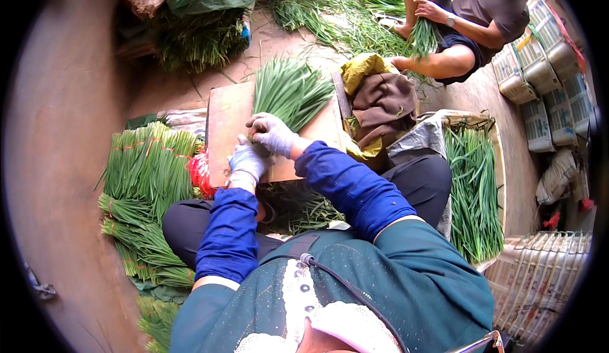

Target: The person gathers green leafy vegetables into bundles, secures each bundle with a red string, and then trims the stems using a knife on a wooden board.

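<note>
A bunch of long green garlic chives [288, 89] lies fanned out on a tan board [228, 115] in front of me, leaf tips pointing away. My right hand [273, 134], in a pale glove, is closed over the bunch's lower end. Just below it, my left hand [246, 161], gloved too, is curled closed at the stalk ends, its fingertips touching the right hand. A small bit of red shows between the hands; its shape is too small to make out. The stalk ends themselves are hidden by the gloves.
Tied chive bundles [149, 169] are stacked at left, beside red ties [200, 172]. A lined crate of chives [472, 188] stands at right. A brown cloth [384, 108] lies beyond the board. Another person [469, 23] holds chives at far right, near stacked plastic crates [539, 42].
</note>
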`<state>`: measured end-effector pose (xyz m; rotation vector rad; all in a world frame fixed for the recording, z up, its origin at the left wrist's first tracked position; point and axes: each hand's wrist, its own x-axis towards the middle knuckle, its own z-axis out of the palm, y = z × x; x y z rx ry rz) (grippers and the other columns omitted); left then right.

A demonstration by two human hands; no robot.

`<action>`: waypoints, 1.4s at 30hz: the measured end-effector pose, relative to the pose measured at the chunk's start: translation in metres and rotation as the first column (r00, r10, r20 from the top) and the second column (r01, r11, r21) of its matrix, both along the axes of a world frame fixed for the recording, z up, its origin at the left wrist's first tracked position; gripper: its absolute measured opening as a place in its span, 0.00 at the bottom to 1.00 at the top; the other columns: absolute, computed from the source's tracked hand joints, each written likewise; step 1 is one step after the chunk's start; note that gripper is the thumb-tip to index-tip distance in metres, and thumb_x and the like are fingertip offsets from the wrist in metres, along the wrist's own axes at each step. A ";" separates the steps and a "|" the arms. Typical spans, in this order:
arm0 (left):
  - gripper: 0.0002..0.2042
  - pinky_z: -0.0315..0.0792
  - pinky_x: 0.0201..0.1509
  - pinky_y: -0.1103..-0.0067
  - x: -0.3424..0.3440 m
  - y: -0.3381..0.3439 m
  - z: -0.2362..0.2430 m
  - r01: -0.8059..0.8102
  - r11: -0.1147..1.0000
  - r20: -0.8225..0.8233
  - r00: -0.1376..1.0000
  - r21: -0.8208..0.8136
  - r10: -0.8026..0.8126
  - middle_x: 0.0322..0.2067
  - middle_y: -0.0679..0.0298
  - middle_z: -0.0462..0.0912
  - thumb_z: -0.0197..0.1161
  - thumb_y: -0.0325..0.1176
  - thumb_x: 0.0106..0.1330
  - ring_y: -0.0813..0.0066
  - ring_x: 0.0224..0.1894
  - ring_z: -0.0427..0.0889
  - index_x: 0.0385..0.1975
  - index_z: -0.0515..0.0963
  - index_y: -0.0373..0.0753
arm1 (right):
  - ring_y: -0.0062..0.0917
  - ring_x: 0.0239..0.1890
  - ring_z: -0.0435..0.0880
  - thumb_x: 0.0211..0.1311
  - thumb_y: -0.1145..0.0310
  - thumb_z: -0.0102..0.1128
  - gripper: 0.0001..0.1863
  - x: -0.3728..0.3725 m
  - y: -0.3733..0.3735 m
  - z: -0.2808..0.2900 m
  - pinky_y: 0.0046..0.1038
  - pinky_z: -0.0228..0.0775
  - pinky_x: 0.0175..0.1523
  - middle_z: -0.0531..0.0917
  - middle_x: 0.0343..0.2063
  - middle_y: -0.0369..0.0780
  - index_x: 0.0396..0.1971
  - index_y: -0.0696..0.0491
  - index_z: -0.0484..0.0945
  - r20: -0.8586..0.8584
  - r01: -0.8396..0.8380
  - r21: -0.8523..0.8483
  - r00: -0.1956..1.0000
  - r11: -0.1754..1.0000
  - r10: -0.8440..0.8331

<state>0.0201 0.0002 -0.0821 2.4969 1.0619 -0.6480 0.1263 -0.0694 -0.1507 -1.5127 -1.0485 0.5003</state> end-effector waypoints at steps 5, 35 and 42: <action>0.48 0.74 0.60 0.67 -0.008 0.008 -0.027 -0.041 0.999 0.095 0.995 0.018 0.039 0.56 0.45 0.75 0.79 0.54 0.43 0.51 0.60 0.76 0.60 0.61 0.33 | 0.39 0.46 0.79 0.45 0.75 0.66 0.06 -0.022 -0.048 0.009 0.36 0.69 0.54 0.82 0.35 0.40 0.23 0.54 0.77 0.354 0.126 0.076 0.924 0.989 -0.145; 0.59 0.73 0.59 0.68 0.003 0.049 -0.040 0.053 0.978 0.231 0.973 -0.202 -0.005 0.54 0.42 0.78 0.77 0.59 0.43 0.53 0.56 0.80 0.68 0.54 0.26 | 0.25 0.23 0.80 0.69 0.61 0.59 0.12 -0.005 -0.110 -0.018 0.31 0.77 0.28 0.81 0.26 0.36 0.44 0.52 0.76 -0.801 -0.010 -0.471 0.424 0.882 -0.423; 0.36 0.79 0.49 0.69 -0.034 0.025 -0.069 -0.044 0.432 0.213 0.823 -0.901 0.526 0.51 0.57 0.81 0.73 0.48 0.59 0.65 0.49 0.83 0.63 0.68 0.36 | 0.36 0.44 0.86 0.71 0.55 0.56 0.22 -0.055 -0.075 0.007 0.39 0.81 0.47 0.84 0.47 0.45 0.57 0.54 0.72 -0.985 -0.025 0.091 -0.149 0.996 0.086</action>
